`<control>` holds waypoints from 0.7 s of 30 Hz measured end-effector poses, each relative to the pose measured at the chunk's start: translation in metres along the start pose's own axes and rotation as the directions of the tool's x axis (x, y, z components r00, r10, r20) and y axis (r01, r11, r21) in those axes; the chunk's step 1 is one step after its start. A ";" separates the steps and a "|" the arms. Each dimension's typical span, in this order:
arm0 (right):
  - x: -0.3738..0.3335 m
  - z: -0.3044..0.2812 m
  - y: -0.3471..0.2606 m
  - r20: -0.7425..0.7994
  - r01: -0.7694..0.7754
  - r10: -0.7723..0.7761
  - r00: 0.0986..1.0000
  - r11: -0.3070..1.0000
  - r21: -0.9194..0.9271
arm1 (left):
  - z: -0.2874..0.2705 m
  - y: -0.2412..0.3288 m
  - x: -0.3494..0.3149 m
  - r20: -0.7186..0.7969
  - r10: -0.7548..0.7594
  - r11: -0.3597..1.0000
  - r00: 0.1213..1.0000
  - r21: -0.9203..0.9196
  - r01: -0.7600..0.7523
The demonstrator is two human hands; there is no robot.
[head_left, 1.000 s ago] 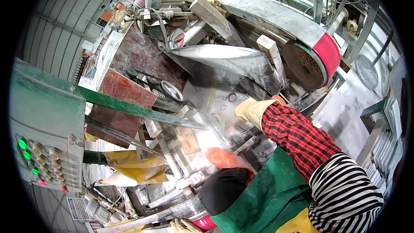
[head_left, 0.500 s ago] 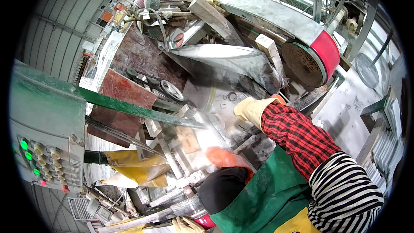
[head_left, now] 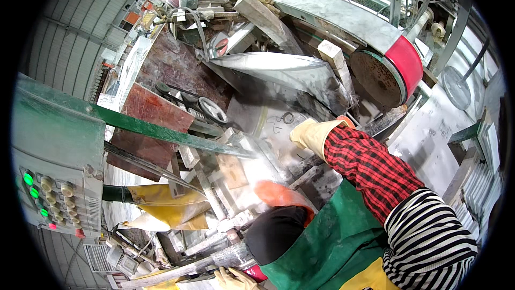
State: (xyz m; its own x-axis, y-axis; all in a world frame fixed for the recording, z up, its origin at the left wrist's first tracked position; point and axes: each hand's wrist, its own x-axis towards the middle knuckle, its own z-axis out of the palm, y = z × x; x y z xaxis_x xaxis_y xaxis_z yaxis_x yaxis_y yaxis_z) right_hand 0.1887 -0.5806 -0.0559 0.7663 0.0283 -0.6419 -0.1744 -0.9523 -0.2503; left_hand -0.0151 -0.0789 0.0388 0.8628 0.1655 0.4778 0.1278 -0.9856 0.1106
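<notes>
My right hand (head_left: 311,135), in a cream glove, reaches over the dusty pale slab (head_left: 268,129). A red-and-black plaid oversleeve (head_left: 370,166) covers that forearm, above a striped sleeve. The fingers point down and away, hidden by the glove's back and cuff, so a grip does not show. A small orange-red piece (head_left: 346,121) shows just beyond the cuff. At the lower edge my left hand (head_left: 234,278), also gloved in cream, is partly cut off, its visible fingers apart near a grey bar. Between the hands are a rounded orange thing (head_left: 281,193) and a black rounded form (head_left: 276,233).
A green beam (head_left: 161,131) crosses from a control box (head_left: 59,182) at left. Beyond my right hand stands a belt machine with a red-rimmed round drum (head_left: 378,78). Stone slabs, wooden blocks, a white wheel (head_left: 213,110) and a yellow cloth (head_left: 166,204) crowd the middle.
The view has shifted very slightly. Both hands keep nearly the same places, and nothing has visibly been picked up or put down.
</notes>
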 end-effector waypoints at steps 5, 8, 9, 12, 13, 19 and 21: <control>0.005 0.006 0.000 -0.021 -0.033 0.033 0.999 0.999 0.006 | 0.007 -0.003 -0.002 0.020 -0.003 0.998 1.000 0.056 0.002; 0.037 0.022 0.006 -0.043 -0.057 0.058 0.997 0.998 0.030 | 0.005 -0.001 -0.001 0.077 -0.001 0.998 0.997 0.067 -0.004; 0.006 0.007 -0.004 -0.066 0.053 -0.055 0.996 0.998 -0.031 | 0.003 -0.011 -0.003 0.104 0.003 0.998 0.995 0.069 -0.010; -0.009 -0.004 -0.003 0.003 0.004 -0.004 1.000 1.000 0.002 | 0.001 -0.027 0.008 0.227 -0.049 0.999 0.973 0.004 0.049; -0.010 -0.006 -0.002 0.018 0.000 -0.001 1.000 1.000 0.013 | -0.002 -0.030 0.009 0.258 -0.138 0.985 0.956 -0.070 0.161; -0.016 -0.013 0.000 0.029 -0.019 0.017 0.999 0.998 0.063 | -0.019 0.001 0.015 0.388 -0.369 0.763 0.845 -0.392 0.513; -0.022 -0.011 -0.003 -0.066 -0.010 0.017 0.998 0.994 0.109 | -0.018 0.000 0.017 0.407 -0.351 0.731 0.843 -0.443 0.518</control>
State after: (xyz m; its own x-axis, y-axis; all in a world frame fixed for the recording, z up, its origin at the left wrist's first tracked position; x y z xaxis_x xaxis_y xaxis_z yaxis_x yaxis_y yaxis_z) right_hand 0.1790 -0.5812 -0.0333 0.8025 -0.0078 -0.5966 -0.2479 -0.9139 -0.3215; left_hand -0.0088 -0.0749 0.0626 0.8819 0.4713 0.0092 0.3239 -0.6199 0.7147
